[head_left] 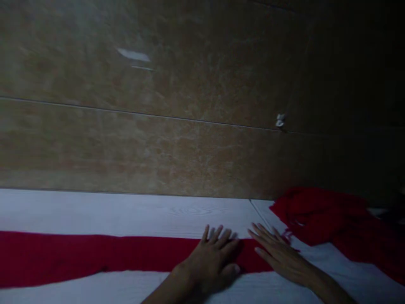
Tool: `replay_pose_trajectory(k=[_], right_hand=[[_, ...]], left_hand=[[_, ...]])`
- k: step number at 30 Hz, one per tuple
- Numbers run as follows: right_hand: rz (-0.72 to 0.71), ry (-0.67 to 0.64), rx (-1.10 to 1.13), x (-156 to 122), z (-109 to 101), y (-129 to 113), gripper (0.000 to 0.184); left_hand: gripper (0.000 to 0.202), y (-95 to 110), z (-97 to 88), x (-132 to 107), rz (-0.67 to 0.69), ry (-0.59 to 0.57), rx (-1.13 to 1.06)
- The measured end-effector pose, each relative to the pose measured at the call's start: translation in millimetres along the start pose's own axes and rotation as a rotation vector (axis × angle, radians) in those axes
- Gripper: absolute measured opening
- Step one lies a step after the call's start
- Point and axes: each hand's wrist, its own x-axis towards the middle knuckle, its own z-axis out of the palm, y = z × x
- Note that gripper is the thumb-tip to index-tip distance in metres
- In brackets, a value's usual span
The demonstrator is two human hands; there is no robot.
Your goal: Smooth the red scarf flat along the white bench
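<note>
A long red scarf (95, 255) lies flat in a band across the white wood-grain table (126, 213), running from the left edge of the view toward the middle. The left hand (211, 261) rests on it palm down, fingers spread wide and flat, gripping nothing. Just beside it, the right hand (278, 253) also lies flat with fingers stretched out, pressing the cloth near its fringed end, holding nothing. Farther right, a bunched heap of red fabric (325, 219) sits on the table. Behind everything rises a brown marbled wall (190, 126); the lighting is dim
</note>
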Motion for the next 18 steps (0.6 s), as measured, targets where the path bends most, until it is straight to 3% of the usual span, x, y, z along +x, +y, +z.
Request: replay_pose_trajectory(k=[3, 5, 8, 11, 13, 14, 16, 18], right_hand=[[0.000, 0.203, 0.021, 17.0, 17.2, 3.1, 0.066], [-0.033, 0.279, 0.041, 31.1, 35.5, -3.8, 0.067], [-0.088, 0.318, 0.004, 48.9, 67.4, -20.8, 0.065], [-0.150, 0.386, -0.107, 60.7, 95.3, -30.7, 0.058], [-0.190, 0.426, -0.172, 64.8, 107.4, -29.9, 0.053], [-0.206, 0.436, -0.195, 65.8, 111.3, -27.7, 0.052], [-0.240, 0.454, -0.234, 66.1, 115.4, -22.0, 0.049], [-0.293, 0.489, -0.273, 65.2, 116.3, -16.6, 0.047]], left_hand=[[0.060, -4.5, -31.3, -46.0, -0.091, 0.082, -0.033], [0.051, -24.2, -49.2, -91.5, -0.239, 0.190, -0.027], [0.047, -75.5, -71.3, -182.3, -0.498, 0.461, 0.076], [0.048, -130.7, -88.3, -281.0, -0.861, 0.626, 0.260], [0.050, -157.7, -93.3, -334.6, -1.120, 0.569, 0.375], [0.051, -167.5, -93.4, -354.9, -1.215, 0.484, 0.403], [0.050, -181.7, -89.9, -381.2, -1.272, 0.271, 0.521], [0.058, -192.3, -85.4, -392.4, -1.225, 0.092, 0.609]])
